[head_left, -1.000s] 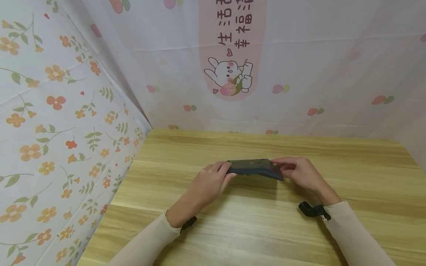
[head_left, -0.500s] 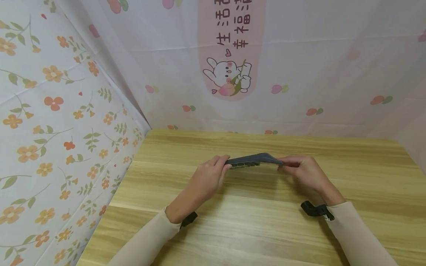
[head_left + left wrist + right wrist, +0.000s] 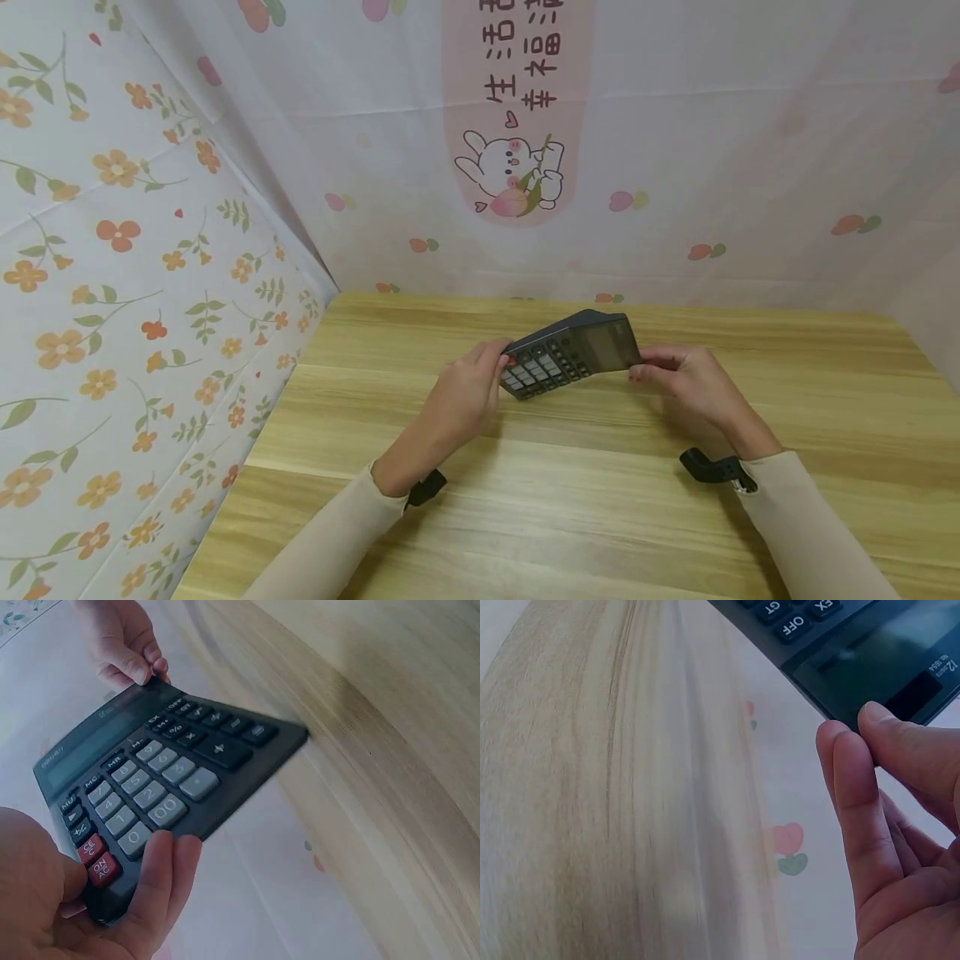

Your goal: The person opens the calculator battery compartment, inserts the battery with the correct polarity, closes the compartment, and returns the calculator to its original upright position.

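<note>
A black calculator (image 3: 566, 354) is held up off the table between both hands, tilted so that its keys and display face the person. My left hand (image 3: 468, 387) grips the keypad end; in the left wrist view its thumb lies by the red keys (image 3: 97, 859) and its fingers curl at the edge near the grey number keys (image 3: 142, 795). With thumb and fingertips my right hand (image 3: 690, 383) pinches a corner at the display end. The right wrist view shows that corner beside the dark display (image 3: 877, 667).
Beneath the hands lies a wood-grain table (image 3: 570, 508). A printed cloth (image 3: 675, 150) hangs behind it, and a flowered cloth (image 3: 150, 333) hangs at the left. Each wrist wears a black camera mount, the right one (image 3: 708, 468) beside the sleeve.
The calculator has turned over: its back showed first, then its edge, and now its keys and display. It is also slightly higher. Both hands have kept their hold.
</note>
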A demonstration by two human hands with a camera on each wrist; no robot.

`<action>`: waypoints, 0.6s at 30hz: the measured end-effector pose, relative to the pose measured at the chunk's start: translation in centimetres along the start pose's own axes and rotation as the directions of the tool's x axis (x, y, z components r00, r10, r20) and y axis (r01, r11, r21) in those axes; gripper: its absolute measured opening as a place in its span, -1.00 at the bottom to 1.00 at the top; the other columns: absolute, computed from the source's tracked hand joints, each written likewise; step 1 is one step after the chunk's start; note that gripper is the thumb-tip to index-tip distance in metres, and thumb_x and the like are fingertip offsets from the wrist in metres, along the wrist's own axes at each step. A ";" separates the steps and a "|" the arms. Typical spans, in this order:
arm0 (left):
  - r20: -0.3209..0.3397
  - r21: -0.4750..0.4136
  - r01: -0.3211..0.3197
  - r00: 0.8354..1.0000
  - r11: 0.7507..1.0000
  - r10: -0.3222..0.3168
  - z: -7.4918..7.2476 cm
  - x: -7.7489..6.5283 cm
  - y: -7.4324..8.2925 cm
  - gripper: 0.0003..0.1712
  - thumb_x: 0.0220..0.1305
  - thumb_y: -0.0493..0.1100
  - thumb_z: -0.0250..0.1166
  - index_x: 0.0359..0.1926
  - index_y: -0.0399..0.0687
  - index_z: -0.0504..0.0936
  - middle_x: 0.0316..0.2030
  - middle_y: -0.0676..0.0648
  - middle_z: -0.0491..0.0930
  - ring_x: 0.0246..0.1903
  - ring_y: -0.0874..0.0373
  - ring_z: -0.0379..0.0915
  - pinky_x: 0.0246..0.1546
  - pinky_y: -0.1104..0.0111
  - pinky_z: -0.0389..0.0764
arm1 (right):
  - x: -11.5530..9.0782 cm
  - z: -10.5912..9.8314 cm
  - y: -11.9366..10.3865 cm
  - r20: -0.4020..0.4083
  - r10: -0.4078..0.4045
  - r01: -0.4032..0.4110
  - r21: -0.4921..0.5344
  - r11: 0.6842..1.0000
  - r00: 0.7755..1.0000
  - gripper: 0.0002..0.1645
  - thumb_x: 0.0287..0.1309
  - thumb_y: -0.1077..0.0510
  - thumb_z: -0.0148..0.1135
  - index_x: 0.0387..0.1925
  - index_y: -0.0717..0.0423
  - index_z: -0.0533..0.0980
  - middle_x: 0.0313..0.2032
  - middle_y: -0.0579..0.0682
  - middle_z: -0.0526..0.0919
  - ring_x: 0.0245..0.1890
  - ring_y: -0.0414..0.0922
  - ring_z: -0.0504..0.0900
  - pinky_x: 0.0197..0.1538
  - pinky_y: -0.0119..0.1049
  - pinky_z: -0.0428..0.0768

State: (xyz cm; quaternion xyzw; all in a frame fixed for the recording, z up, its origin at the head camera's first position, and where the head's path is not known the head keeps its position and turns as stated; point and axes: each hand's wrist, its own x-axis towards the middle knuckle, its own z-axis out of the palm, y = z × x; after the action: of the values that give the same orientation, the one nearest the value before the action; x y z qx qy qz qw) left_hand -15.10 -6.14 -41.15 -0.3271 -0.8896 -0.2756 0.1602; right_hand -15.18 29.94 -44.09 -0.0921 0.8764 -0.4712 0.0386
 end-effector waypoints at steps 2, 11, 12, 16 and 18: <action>0.005 -0.013 0.019 1.000 1.000 -0.019 0.0 0.1 0.1 -0.72 0.74 -0.29 0.07 0.24 -0.37 0.59 -0.08 -0.28 0.73 -0.22 -0.11 0.79 -0.25 0.05 0.81 | 0.0 -0.1 0.0 -0.008 -0.010 0.010 0.004 1.000 1.000 -0.62 0.56 0.12 0.39 0.21 0.28 0.73 -0.02 0.11 0.85 -0.01 -0.16 0.81 -0.05 -0.38 0.69; 0.044 -0.110 0.120 0.992 0.987 -0.116 0.0 0.1 0.3 -0.72 0.72 -0.34 0.05 0.23 -0.36 0.60 -0.15 -0.24 0.75 -0.27 -0.01 0.76 -0.30 0.20 0.79 | 0.3 -0.1 0.2 -0.029 -0.027 0.026 -0.032 0.999 0.999 -0.69 0.60 0.16 0.33 0.15 0.31 0.73 -0.10 0.11 0.85 -0.10 -0.10 0.80 -0.10 -0.30 0.72; 0.061 -0.141 0.145 0.989 0.979 -0.138 0.0 0.1 0.3 -0.71 0.72 -0.34 0.05 0.23 -0.37 0.60 -0.18 -0.24 0.75 -0.31 0.01 0.75 -0.33 0.26 0.77 | 0.3 -0.1 0.3 -0.032 -0.024 0.023 -0.038 0.999 0.999 -0.69 0.61 0.15 0.32 0.14 0.30 0.73 -0.11 0.12 0.85 -0.11 -0.07 0.80 -0.10 -0.29 0.72; 0.157 -0.301 0.273 0.959 0.914 -0.235 0.4 -0.2 0.3 -0.66 0.75 -0.34 0.00 0.30 -0.41 0.58 -0.24 -0.24 0.76 -0.44 -0.02 0.78 -0.47 0.41 0.68 | 0.4 -0.2 0.4 -0.042 -0.011 0.009 -0.053 0.999 0.999 -0.69 0.64 0.12 0.29 0.13 0.28 0.73 -0.11 0.15 0.84 -0.10 0.00 0.79 -0.09 -0.26 0.71; 0.212 -0.378 0.343 0.936 0.860 -0.280 0.7 -0.5 0.2 -0.63 0.77 -0.33 -0.02 0.34 -0.43 0.56 -0.23 -0.24 0.76 -0.45 -0.05 0.80 -0.51 0.40 0.67 | 0.5 -0.3 0.3 -0.044 -0.004 0.002 -0.059 0.998 0.999 -0.68 0.65 0.10 0.29 0.12 0.28 0.74 -0.09 0.15 0.83 -0.09 0.01 0.78 -0.08 -0.28 0.70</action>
State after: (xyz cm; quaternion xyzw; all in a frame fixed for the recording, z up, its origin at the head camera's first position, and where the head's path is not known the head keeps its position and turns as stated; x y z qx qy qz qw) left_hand -14.71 -5.82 -41.88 -0.2245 -0.8625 -0.4527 -0.0258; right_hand -15.72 30.25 -44.18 -0.0840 0.8903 -0.4472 0.0157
